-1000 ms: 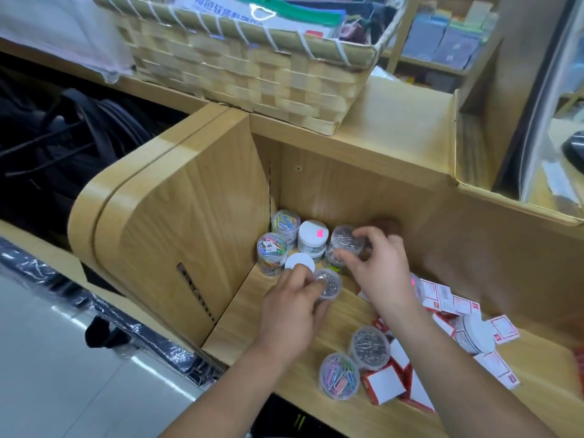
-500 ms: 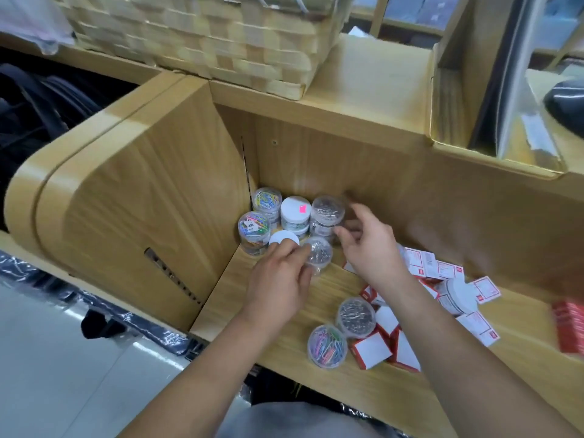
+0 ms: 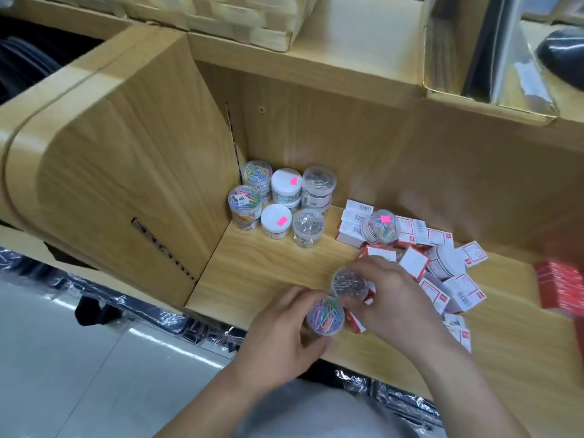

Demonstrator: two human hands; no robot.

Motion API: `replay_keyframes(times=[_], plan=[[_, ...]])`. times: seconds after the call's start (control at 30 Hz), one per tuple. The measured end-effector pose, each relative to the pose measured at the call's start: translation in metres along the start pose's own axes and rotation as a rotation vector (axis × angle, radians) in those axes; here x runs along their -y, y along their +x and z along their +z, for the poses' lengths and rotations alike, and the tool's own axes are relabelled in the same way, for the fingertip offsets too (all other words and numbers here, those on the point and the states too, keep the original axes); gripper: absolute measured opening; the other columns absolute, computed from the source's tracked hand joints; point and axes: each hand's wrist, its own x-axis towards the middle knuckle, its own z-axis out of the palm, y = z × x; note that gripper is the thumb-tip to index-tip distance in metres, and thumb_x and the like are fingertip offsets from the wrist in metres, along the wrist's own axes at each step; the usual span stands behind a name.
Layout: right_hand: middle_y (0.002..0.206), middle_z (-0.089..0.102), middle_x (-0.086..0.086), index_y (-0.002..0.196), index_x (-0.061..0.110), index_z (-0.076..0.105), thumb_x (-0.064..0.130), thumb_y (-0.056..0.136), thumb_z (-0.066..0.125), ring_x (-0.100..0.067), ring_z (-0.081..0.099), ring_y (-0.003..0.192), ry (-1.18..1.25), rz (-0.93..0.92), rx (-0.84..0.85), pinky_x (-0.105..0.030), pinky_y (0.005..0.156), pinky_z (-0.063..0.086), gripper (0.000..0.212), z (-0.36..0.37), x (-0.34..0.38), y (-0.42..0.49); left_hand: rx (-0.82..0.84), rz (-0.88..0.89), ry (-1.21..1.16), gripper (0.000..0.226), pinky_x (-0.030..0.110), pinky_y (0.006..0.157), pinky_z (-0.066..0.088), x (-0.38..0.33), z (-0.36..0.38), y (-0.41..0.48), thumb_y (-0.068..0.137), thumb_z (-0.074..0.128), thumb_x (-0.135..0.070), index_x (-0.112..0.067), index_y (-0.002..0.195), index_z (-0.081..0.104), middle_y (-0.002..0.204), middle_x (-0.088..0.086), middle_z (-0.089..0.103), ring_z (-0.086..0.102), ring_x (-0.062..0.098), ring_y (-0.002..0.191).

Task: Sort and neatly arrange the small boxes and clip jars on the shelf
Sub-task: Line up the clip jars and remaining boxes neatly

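Several clip jars (image 3: 278, 200) stand in two neat rows in the shelf's back left corner. Near the front edge, my left hand (image 3: 278, 339) grips a jar of coloured clips (image 3: 325, 316). Beside it, my right hand (image 3: 392, 298) grips a jar of silver clips (image 3: 347, 282). To the right lies a loose heap of small white and red boxes (image 3: 442, 273). One coloured-clip jar (image 3: 384, 226) lies tilted on the heap, and a white-lidded jar (image 3: 445, 263) lies on its side among the boxes.
The wooden shelf floor (image 3: 268, 270) is walled by a curved side panel (image 3: 126, 153) on the left and a back panel. A red pack (image 3: 559, 289) sits at the far right. A woven basket (image 3: 240, 17) stands on the ledge above.
Both hands drew back from the corner rows to the shelf's front edge and took hold of the two loose jars there. The camera view tilted down.
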Motion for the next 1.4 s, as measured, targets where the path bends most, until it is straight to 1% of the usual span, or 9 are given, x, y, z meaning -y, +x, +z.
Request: replay_keyframes(times=[0.1, 0.33, 0.53, 0.63, 0.73, 0.87, 1.07, 1.2, 1.4], plan=[[0.119, 0.064, 0.016, 0.123, 0.038, 0.066, 0.038, 0.070, 0.084, -0.016, 0.060, 0.111, -0.086, -0.012, 0.031, -0.029, 0.086, 0.048, 0.056, 0.002, 0.003, -0.004, -0.107, -0.041, 0.016, 0.057, 0.030, 0.085, 0.053, 0.005, -0.005, -0.007, 0.073, 0.080, -0.037, -0.031, 0.126, 0.061, 0.117, -0.019, 0.058, 0.060, 0.005, 0.110], [0.108, 0.063, 0.013, 0.115, 0.041, 0.063, 0.043, 0.071, 0.076, -0.015, 0.062, 0.108, -0.085, -0.052, -0.105, -0.031, 0.081, 0.054, 0.045, 0.026, 0.031, 0.013, -0.414, -0.334, 0.126, 0.049, 0.025, 0.074, 0.050, 0.046, -0.048, 0.004, 0.077, 0.084, -0.031, -0.034, 0.119, 0.059, 0.099, -0.020, 0.063, 0.061, 0.006, 0.083], [0.124, 0.056, 0.015, 0.126, 0.036, 0.058, 0.042, 0.080, 0.072, -0.016, 0.059, 0.117, -0.019, -0.118, -0.040, -0.034, 0.084, 0.053, 0.048, 0.054, 0.065, 0.040, -0.503, -0.265, 0.244, 0.040, 0.034, 0.089, 0.054, 0.049, -0.053, -0.004, 0.084, 0.072, -0.012, -0.016, 0.123, 0.062, 0.134, 0.000, 0.055, 0.064, 0.023, 0.109], [0.125, 0.055, 0.017, 0.124, 0.035, 0.062, 0.039, 0.079, 0.076, -0.011, 0.061, 0.111, 0.031, -0.136, -0.084, -0.030, 0.081, 0.052, 0.048, 0.063, 0.063, 0.040, -0.406, -0.094, 0.339, 0.049, 0.035, 0.101, 0.051, 0.044, -0.050, -0.012, 0.084, 0.064, -0.003, -0.012, 0.132, 0.063, 0.143, 0.001, 0.056, 0.058, 0.023, 0.122], [0.121, 0.059, 0.013, 0.126, 0.027, 0.064, 0.031, 0.075, 0.084, -0.010, 0.063, 0.103, 0.156, -0.095, -0.111, -0.019, 0.083, 0.046, 0.055, 0.068, 0.058, 0.040, -0.288, -0.115, 0.446, 0.062, 0.031, 0.109, 0.045, 0.053, -0.047, -0.007, 0.083, 0.058, -0.004, -0.010, 0.144, 0.054, 0.154, -0.001, 0.048, 0.052, 0.022, 0.130], [0.118, 0.068, 0.008, 0.135, 0.026, 0.059, 0.034, 0.075, 0.085, -0.014, 0.066, 0.104, 0.221, -0.027, -0.069, -0.033, 0.091, 0.054, 0.066, 0.070, 0.058, 0.045, -0.294, -0.165, 0.458, 0.057, 0.031, 0.107, 0.047, 0.059, -0.048, -0.001, 0.085, 0.060, -0.008, -0.006, 0.142, 0.056, 0.153, 0.002, 0.050, 0.052, 0.023, 0.130], [0.105, 0.069, 0.013, 0.119, 0.030, 0.064, 0.030, 0.071, 0.086, -0.008, 0.065, 0.092, 0.299, -0.020, -0.039, -0.031, 0.084, 0.054, 0.053, 0.075, 0.065, 0.049, -0.288, -0.182, 0.465, 0.055, 0.029, 0.103, 0.050, 0.065, -0.061, 0.000, 0.084, 0.061, -0.011, -0.007, 0.139, 0.059, 0.150, 0.001, 0.053, 0.054, 0.022, 0.130], [0.100, 0.069, 0.020, 0.107, 0.041, 0.061, 0.025, 0.071, 0.086, 0.000, 0.065, 0.082, 0.403, -0.038, -0.048, -0.031, 0.079, 0.056, 0.047, 0.076, 0.075, 0.051, -0.258, -0.158, 0.360, 0.064, 0.027, 0.110, 0.045, 0.063, -0.067, -0.009, 0.087, 0.056, -0.012, -0.016, 0.150, 0.047, 0.161, -0.002, 0.038, 0.045, 0.013, 0.142], [0.109, 0.065, 0.019, 0.117, 0.044, 0.059, 0.029, 0.073, 0.086, -0.006, 0.065, 0.090, 0.496, -0.181, -0.180, -0.033, 0.077, 0.057, 0.053, 0.083, 0.115, 0.070, -0.331, -0.199, 0.232, 0.047, 0.036, 0.097, 0.051, 0.059, -0.073, -0.031, 0.086, 0.055, -0.012, -0.011, 0.133, 0.058, 0.126, 0.001, 0.059, 0.059, 0.022, 0.117]])
